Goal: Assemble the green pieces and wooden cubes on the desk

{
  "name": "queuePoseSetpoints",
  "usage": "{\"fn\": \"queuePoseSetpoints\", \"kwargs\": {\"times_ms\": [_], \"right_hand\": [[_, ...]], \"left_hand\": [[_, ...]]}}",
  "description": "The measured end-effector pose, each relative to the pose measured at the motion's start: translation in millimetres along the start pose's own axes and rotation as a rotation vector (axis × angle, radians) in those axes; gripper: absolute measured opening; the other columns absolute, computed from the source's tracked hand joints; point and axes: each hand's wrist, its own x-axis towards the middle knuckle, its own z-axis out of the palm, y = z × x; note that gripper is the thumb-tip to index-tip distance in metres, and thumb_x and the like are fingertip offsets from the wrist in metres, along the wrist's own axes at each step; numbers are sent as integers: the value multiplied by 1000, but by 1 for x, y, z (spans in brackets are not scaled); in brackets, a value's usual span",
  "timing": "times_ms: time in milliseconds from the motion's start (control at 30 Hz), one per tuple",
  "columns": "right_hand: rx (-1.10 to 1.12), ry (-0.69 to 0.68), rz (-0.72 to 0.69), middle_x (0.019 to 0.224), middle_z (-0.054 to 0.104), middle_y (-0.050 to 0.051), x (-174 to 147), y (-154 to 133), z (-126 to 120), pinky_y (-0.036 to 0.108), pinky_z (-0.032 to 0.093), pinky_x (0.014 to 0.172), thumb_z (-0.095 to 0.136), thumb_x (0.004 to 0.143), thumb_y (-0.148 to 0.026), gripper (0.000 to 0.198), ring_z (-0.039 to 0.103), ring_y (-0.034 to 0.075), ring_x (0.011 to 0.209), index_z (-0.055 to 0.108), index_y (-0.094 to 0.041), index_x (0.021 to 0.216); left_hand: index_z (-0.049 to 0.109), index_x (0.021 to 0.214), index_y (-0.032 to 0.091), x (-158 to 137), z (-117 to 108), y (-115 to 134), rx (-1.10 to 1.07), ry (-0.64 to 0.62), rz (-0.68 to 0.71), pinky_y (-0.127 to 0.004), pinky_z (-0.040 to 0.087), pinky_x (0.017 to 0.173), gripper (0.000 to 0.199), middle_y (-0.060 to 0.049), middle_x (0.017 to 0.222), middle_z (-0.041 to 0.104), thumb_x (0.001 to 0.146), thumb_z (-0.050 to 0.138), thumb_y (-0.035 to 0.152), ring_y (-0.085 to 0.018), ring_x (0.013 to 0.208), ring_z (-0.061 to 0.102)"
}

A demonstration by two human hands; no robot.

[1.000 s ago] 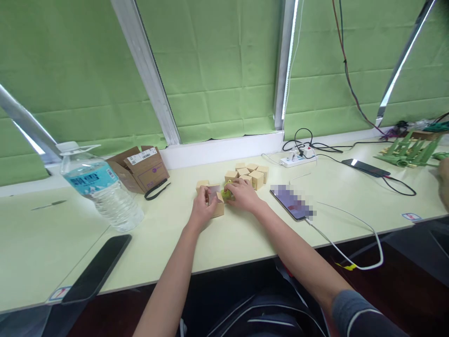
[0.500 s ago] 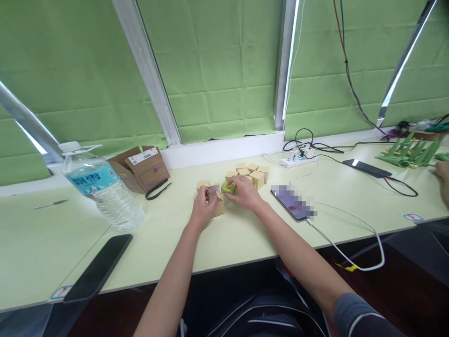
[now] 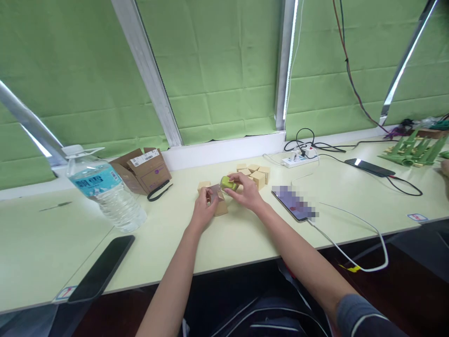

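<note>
Head view, and it's the only one, so everything comes from here. A small green object (image 3: 229,183) is pinched in the grip of the right hand (image 3: 247,192), fingers closed around it, and it's held just above an open little cardboard box (image 3: 218,202). That box is steadied by the left hand (image 3: 203,210), whose grip is closed on the box's near side, with a flap being kept open (the flap looks pinkish-grey on the inside). The box is sitting on the pale surface (image 3: 245,234), roughly in the middle of it.

Just behind the hands a cluster of similar small boxes (image 3: 254,173) is bunched together, and one more single box (image 3: 203,186) is set just left of the open one. To the right of the right hand a phone (image 3: 293,205) is lying flat with a white cable (image 3: 354,238) plugged in and looping off the front edge. Further back a white power strip (image 3: 299,160) is seen with black cords running from it, and a second dark phone (image 3: 366,167) is lying beyond that.

On the left side, a big water bottle (image 3: 107,189) is standing upright, a larger opened brown carton (image 3: 143,169) is behind it by the window ledge, and another dark phone (image 3: 101,268) is resting near the front edge. Green bits (image 3: 412,152) are piled at the far right, next to which another person's hand (image 3: 445,167) is barely caught at the frame edge.
</note>
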Motion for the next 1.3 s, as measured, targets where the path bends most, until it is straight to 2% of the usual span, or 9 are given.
{"fn": "queuePoseSetpoints", "kwargs": {"times_ms": [233,367,467,667,967,1067,1200,1300], "right_hand": [[161,-112,-74,130,61,16,-6,-15,2,45,57,100,61,94,-48,42,63,26,119,50,-22,125],[178,-190,-139,132,61,13,-8,-18,1,41,62,90,53,98,-47,39,59,28,124,55,-25,130],[166,-223,-137,134,59,13,-7,-17,0,41,63,80,51,99,-41,36,55,31,128,60,-28,131],[116,-242,-107,137,55,11,-5,-13,1,43,62,88,49,97,-25,36,53,29,130,63,-29,131],[177,-260,-152,136,55,12,-8,-14,5,40,63,82,52,91,-14,39,55,28,127,62,-27,127],[167,-257,-213,133,56,12,-7,-10,7,42,61,86,52,88,-7,44,56,28,127,62,-26,127],[104,-231,-273,132,58,11,-5,-5,4,48,55,101,51,85,-2,49,56,27,128,62,-26,127],[66,-236,-299,135,59,10,-2,-3,-2,46,54,103,48,84,1,54,56,26,130,63,-27,127]], "left_hand": [[51,104,23,-4,-1,11,-110,-115,5,-37,51,87,35,-5,104,66,88,64,51,-21,94,64],[49,105,22,-6,0,13,-133,-145,22,-35,52,82,39,-5,101,65,83,71,47,-20,90,65],[48,108,22,-6,1,10,-158,-153,4,-35,53,81,44,-5,103,65,82,73,45,-20,91,65],[44,105,23,-4,3,5,-239,-140,-46,-38,53,88,50,-6,108,65,76,81,40,-19,96,67],[42,102,23,-4,0,11,-290,-148,-93,-31,53,78,54,-2,98,65,73,83,43,-16,86,66],[42,100,23,-4,0,12,-316,-150,-108,-29,53,76,54,1,94,62,72,84,43,-14,82,65],[42,99,23,-2,1,7,-377,-170,-106,-32,53,83,53,0,98,63,72,85,37,-15,90,66],[40,96,23,-1,2,4,-389,-173,-108,-32,54,83,53,0,98,61,71,85,36,-15,90,66]]}}
